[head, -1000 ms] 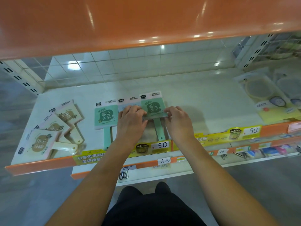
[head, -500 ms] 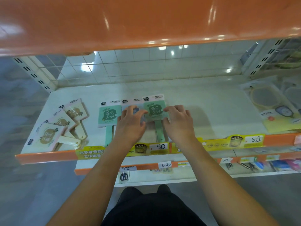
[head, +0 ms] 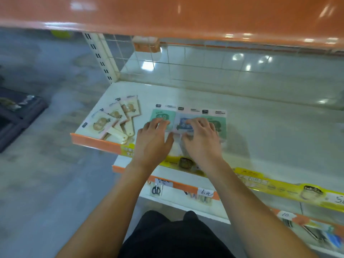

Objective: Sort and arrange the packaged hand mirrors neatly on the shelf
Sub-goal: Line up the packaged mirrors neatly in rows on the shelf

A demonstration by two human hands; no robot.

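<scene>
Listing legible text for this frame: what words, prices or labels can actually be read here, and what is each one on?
"6元": handwritten white price tag on the lower shelf's orange edge.
"10": handwritten white tag further right on that edge.
Yellow price strip on the mirror shelf's front edge: print blurred, unreadable; the price at its right end is cut off.
Packaged hand mirrors: header logos and card print too small and blurred to read.
Small tag above the scissors: unreadable.

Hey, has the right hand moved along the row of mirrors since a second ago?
Yes. The right hand shifted leftward from the right green mirror onto the blue mirror.
</scene>
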